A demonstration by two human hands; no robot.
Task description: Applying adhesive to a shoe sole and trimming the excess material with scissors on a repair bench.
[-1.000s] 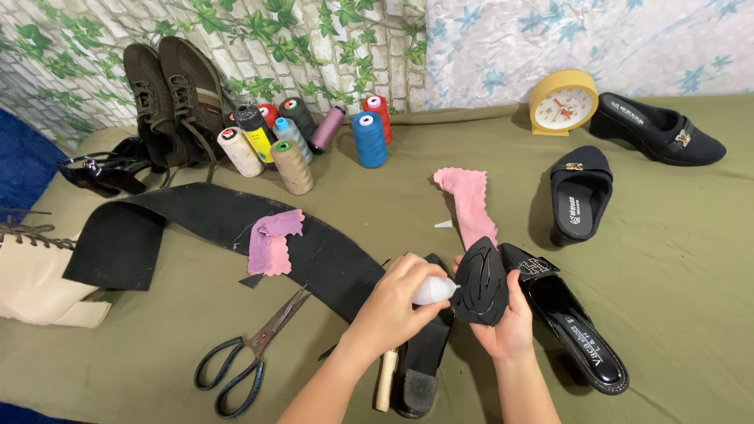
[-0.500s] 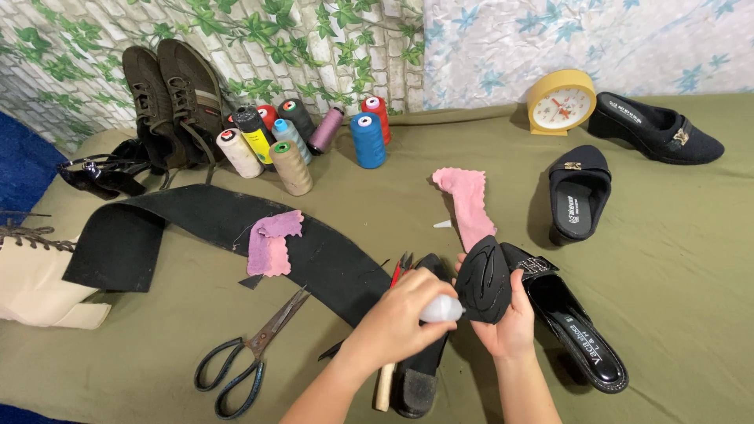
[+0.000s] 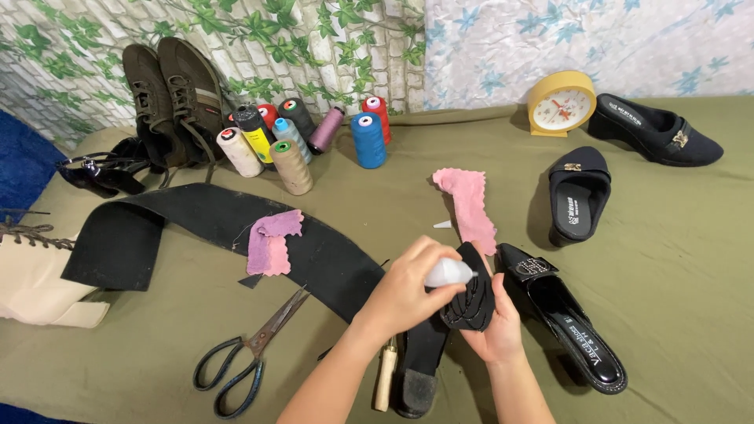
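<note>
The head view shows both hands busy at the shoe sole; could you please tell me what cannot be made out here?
- White glue bottle: mostly covered by the left hand; its nozzle tip is hidden.
- Black sole piece: its underside is covered by the right hand.
- Wooden-handled tool: its working end lies under the left forearm.
- Cream boot: cut off by the left edge.

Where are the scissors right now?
In the head view, the scissors lie low on the left of the green cloth, just below the black strip and left of the left hand.

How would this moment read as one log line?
left hand: holds small white tube | right hand: holds black sole piece | nearby: scissors
</note>
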